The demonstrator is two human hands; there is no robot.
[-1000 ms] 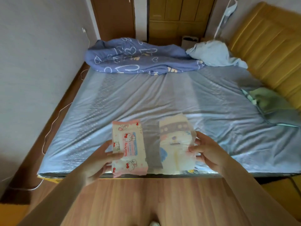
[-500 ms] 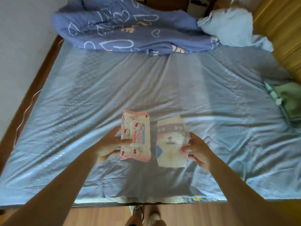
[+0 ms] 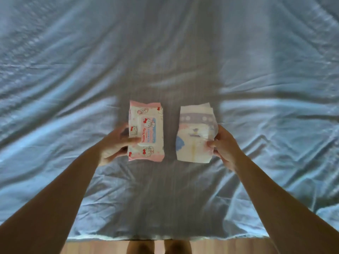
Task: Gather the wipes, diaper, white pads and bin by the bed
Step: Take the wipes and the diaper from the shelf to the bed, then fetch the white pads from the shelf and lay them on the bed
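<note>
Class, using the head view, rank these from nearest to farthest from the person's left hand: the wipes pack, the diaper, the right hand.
1. Wipes pack: gripped in the left hand itself, left of centre.
2. Diaper: across a gap to the right of the wipes, over the blue sheet.
3. Right hand: farthest, gripping the diaper's right edge.

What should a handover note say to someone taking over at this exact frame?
Left hand: gripping the wipes pack by its left edge.
Right hand: pinching the folded diaper by its right edge.
Both are held side by side, apart, over the blue bed sheet; whether they touch it is unclear.
Done: wipes and diaper brought to the bed.
Left: release both, then fetch the white pads and bin, neither in view.
</note>
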